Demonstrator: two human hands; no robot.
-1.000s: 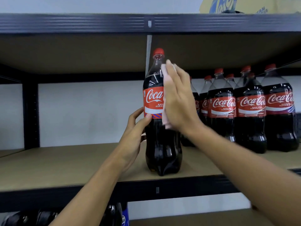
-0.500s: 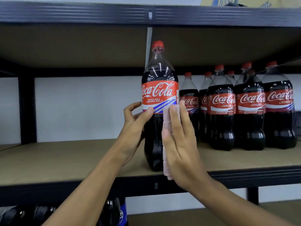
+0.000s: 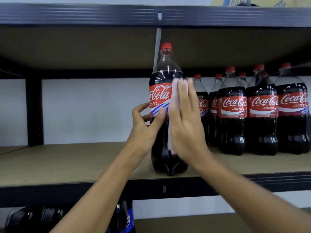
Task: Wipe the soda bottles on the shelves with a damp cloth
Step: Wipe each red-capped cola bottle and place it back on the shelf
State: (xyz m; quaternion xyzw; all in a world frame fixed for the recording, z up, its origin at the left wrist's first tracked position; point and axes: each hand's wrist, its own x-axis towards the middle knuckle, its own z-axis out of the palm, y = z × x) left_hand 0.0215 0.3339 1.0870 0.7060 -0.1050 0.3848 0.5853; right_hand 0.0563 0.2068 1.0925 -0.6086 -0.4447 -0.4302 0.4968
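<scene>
Left of the bottle (image 3: 165, 91) I was holding, the shelf (image 3: 67, 162) ran open as far as the black upright (image 3: 33, 111), so my left hand (image 3: 144, 126) had free room on that side. On the right, the packed bottles (image 3: 232, 111) stood close and further back, a wall behind my right hand (image 3: 186, 125). The upper shelf board (image 3: 84, 46) hung above the red cap (image 3: 165, 46), with a little room between. The front edge was open towards me.
</scene>
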